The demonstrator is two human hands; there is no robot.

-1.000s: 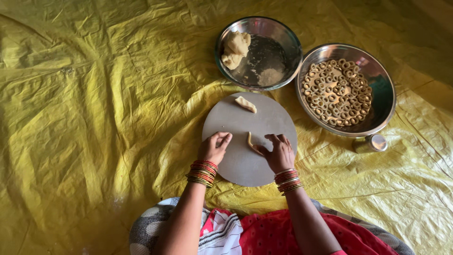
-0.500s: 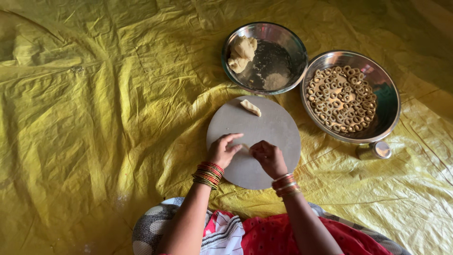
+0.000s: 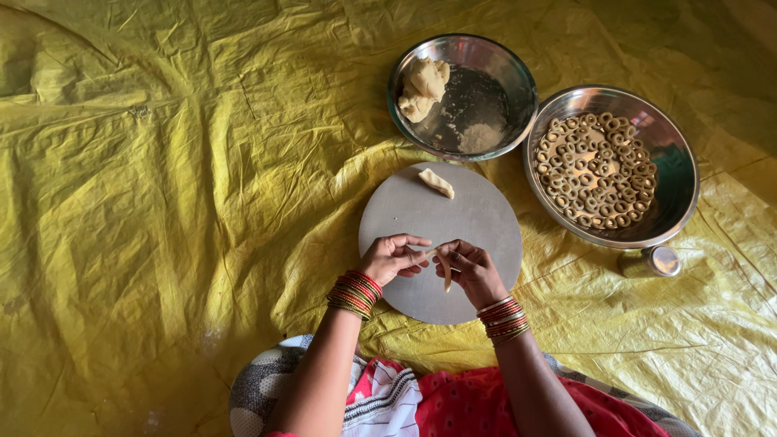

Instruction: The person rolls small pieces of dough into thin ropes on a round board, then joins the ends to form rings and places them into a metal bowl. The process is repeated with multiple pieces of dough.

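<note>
My left hand point(image 3: 394, 257) and my right hand point(image 3: 469, 269) meet over the near half of a round grey board point(image 3: 477, 218). Between their fingertips they hold a thin rolled strip of pale dough point(image 3: 446, 271), one end hanging down. Both wrists wear stacks of red and gold bangles. A small lump of dough point(image 3: 436, 183) lies on the far edge of the board, apart from my hands.
A steel bowl point(image 3: 518, 89) beyond the board holds a larger dough lump point(image 3: 423, 87). To the right a wide steel pan point(image 3: 676, 174) is filled with several small dough rings point(image 3: 595, 170). A small steel cup point(image 3: 652, 261) stands by it. Crumpled yellow sheet point(image 3: 162, 202) covers the floor.
My hands were spread flat on the board a second ago; they have come together and lifted the dough strip off it. The view has shifted slightly.
</note>
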